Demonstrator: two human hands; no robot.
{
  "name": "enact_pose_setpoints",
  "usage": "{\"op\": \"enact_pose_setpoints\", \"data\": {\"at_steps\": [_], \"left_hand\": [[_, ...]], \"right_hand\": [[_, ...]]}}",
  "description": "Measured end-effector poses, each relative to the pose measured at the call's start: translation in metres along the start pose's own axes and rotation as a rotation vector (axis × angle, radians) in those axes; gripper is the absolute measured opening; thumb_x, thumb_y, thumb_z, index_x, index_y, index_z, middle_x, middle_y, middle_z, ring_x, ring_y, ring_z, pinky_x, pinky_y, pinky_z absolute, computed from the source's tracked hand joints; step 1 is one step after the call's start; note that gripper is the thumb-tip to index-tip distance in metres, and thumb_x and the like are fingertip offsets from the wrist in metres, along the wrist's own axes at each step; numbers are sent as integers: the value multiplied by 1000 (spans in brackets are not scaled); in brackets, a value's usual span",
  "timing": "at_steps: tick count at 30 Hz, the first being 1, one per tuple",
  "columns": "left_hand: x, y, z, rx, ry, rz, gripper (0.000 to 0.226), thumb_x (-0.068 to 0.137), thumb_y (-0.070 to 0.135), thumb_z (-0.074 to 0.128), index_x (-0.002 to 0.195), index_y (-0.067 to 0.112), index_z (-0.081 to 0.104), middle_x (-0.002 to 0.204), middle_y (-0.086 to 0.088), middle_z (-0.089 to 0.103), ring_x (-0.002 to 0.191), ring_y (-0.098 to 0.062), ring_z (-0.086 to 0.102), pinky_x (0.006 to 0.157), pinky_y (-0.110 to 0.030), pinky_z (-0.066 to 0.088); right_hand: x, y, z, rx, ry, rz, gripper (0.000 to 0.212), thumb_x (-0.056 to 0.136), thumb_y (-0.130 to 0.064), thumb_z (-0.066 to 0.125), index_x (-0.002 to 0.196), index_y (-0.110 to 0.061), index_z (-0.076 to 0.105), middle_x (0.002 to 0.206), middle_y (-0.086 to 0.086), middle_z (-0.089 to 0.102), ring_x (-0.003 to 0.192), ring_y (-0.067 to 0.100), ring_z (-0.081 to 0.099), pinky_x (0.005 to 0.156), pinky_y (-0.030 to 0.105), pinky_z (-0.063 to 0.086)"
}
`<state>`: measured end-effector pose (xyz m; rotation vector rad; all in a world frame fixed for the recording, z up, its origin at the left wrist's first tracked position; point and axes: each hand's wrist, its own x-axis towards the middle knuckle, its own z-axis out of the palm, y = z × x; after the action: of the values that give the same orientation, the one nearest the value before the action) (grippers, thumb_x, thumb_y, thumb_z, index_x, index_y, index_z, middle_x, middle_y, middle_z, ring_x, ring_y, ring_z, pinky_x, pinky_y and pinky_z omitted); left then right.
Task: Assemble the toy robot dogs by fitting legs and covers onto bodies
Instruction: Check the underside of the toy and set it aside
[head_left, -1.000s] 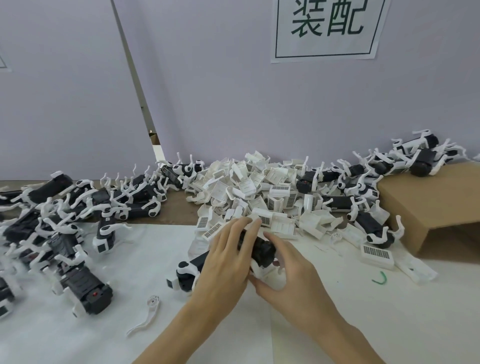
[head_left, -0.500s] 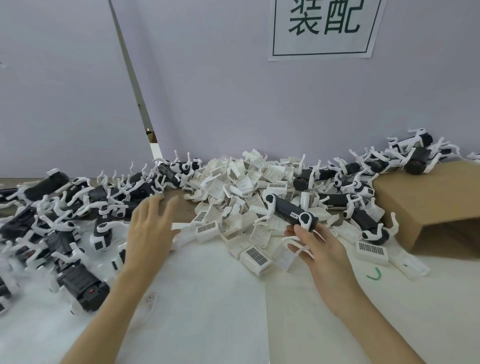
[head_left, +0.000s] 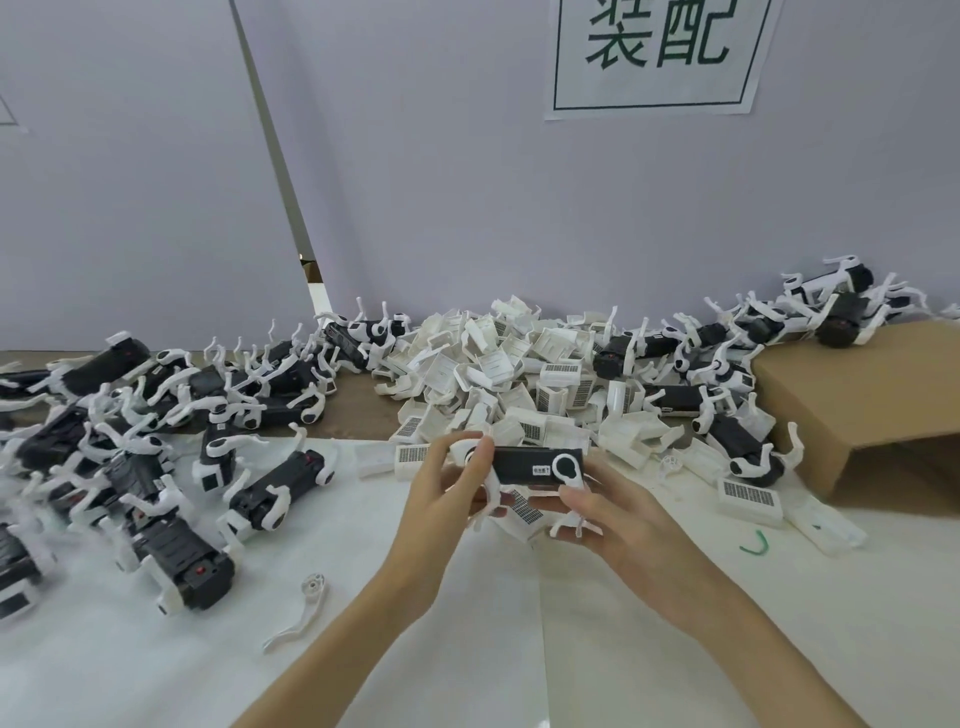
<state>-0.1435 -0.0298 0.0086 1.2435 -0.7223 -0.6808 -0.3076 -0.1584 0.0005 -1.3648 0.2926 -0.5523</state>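
I hold one black toy dog body (head_left: 530, 465) with white legs level above the table, between both hands. My left hand (head_left: 447, 493) grips its left end, thumb on top by a white leg hub. My right hand (head_left: 608, 514) supports the right end from below, fingers curled under the legs. Behind it lies a heap of white covers (head_left: 519, 374), several with barcode labels. A loose white leg (head_left: 301, 610) lies on the table at the front left.
Several black dogs with legs (head_left: 156, 447) crowd the left side of the white table. More dogs (head_left: 727, 374) lie at the back right, beside and on a brown cardboard box (head_left: 862, 410). A small green wire (head_left: 753, 543) lies at the right.
The finished dog went to the left pile. My right hand brought a new body from the heap toward me, and my left hand came back from the left and took its other end.
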Motion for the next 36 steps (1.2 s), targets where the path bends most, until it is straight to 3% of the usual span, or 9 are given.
{"op": "enact_pose_setpoints", "data": {"at_steps": [6, 12, 15, 18, 25, 28, 30, 33, 36], "left_hand": [[1, -5, -4, 17, 26, -19, 61, 75, 67, 80, 124, 33, 69, 115, -6, 78, 113, -37, 71, 110, -54, 51], [2, -6, -4, 119, 20, -15, 54, 72, 77, 73, 98, 31, 81, 103, -16, 78, 92, -26, 73, 95, -35, 52], [7, -4, -15, 182, -90, 48, 44, 75, 67, 77, 111, 42, 77, 113, 4, 79, 112, -19, 73, 99, -28, 53], [12, -4, -31, 549, -147, 298, 59, 80, 60, 81, 134, 53, 60, 130, 26, 69, 121, -3, 64, 98, -12, 44], [13, -19, -33, 858, -107, 652, 74, 86, 36, 86, 148, 40, 46, 124, 28, 54, 83, -7, 61, 81, -11, 46], [11, -19, -29, 774, 29, 771, 64, 89, 37, 80, 144, 32, 48, 131, 29, 51, 79, -7, 59, 75, -14, 51], [9, -20, -25, 757, 68, 849, 63, 92, 36, 79, 146, 31, 46, 136, 30, 49, 86, -5, 61, 74, -21, 56], [8, -23, -23, 883, 27, 1034, 74, 91, 19, 83, 149, 30, 39, 141, 14, 52, 111, -9, 63, 78, -28, 58], [9, -20, -22, 873, -4, 994, 77, 85, 2, 86, 144, 29, 44, 140, 3, 48, 113, -13, 62, 83, -35, 58]], "right_hand": [[-1, 4, 7, -219, 174, 37, 57, 81, -57, 74, 123, -18, 71, 111, 3, 79, 111, 20, 73, 93, 35, 54], [-2, -2, 10, -233, 203, 78, 67, 74, -63, 70, 108, -5, 72, 99, 11, 80, 104, 29, 74, 100, 45, 54], [-5, -9, 5, -244, 152, 15, 53, 81, -46, 75, 123, -16, 67, 117, 0, 77, 118, 16, 69, 110, 47, 48], [-9, -14, -9, -466, 103, -122, 60, 84, -29, 83, 137, -32, 55, 139, -16, 64, 138, 1, 50, 116, 36, 37], [-6, -7, -11, -932, 148, -440, 81, 80, -31, 89, 146, -44, 45, 157, -32, 37, 148, -5, 31, 118, 29, 27], [-8, -10, -3, -743, 258, -284, 104, 68, -72, 83, 155, -46, 32, 145, -25, 48, 129, -2, 54, 98, 20, 49], [-9, -16, 6, -407, 278, -35, 106, 63, -95, 65, 148, -33, 47, 119, -4, 72, 96, 17, 73, 73, 27, 55], [-8, -19, 12, 33, 178, 134, 75, 80, -75, 63, 113, -9, 75, 95, 29, 73, 72, 32, 69, 52, 29, 49], [-4, -21, 11, 206, 203, 124, 57, 85, -49, 69, 110, 2, 73, 96, 32, 71, 70, 31, 68, 54, 29, 52]]}}
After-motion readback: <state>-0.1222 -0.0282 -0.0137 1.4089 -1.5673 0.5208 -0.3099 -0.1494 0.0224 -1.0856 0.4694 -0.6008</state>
